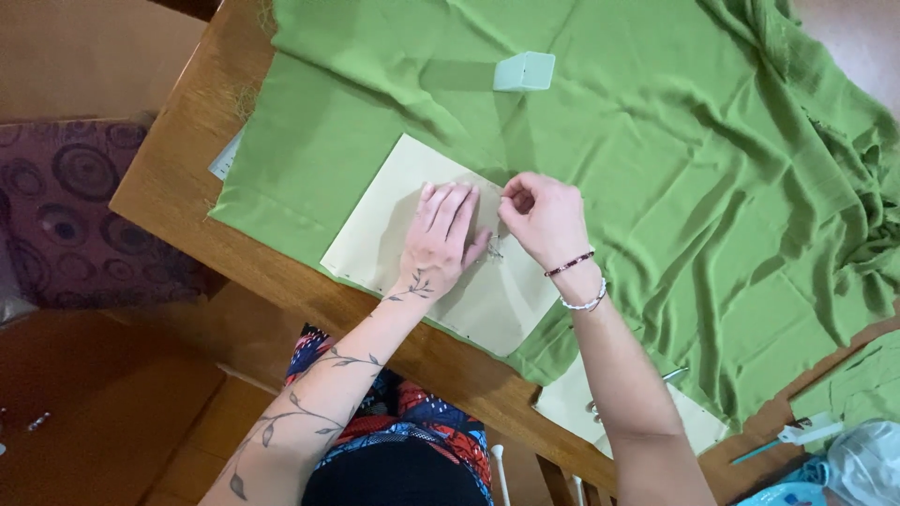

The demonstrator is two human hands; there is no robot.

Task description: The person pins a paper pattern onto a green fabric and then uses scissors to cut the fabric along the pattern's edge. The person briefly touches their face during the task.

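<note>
Cream paper pattern piece point(441, 248), a flat, roughly rectangular sheet with straight edges and faint marks near its middle, lies at a slant on the green fabric point(656, 169) near the table's front edge. Left of it, bare brown wood of the table point(173, 183) shows, and a pale ruler-like corner point(225, 157) pokes out from under the cloth's edge. The left hand point(442, 239) lies open and flat on the sheet, fingers together and pointing away from the person, pressing the paper to the cloth. Just beside it, the right hand point(542, 217) is curled closed, thumb and forefinger pinched together at the sheet's far edge; whatever they hold is too small to make out. Two bead bracelets circle that wrist.

Above the hands, a small pale green box point(525, 71) sits on the fabric, lid shut, contents hidden. The cloth spreads smooth in the middle and bunches into folds toward the right. A second cream sheet point(572, 398) peeks out from under the cloth below the right forearm. At the lower right corner sits a clear plastic bag point(867, 464); its contents cannot be told.
</note>
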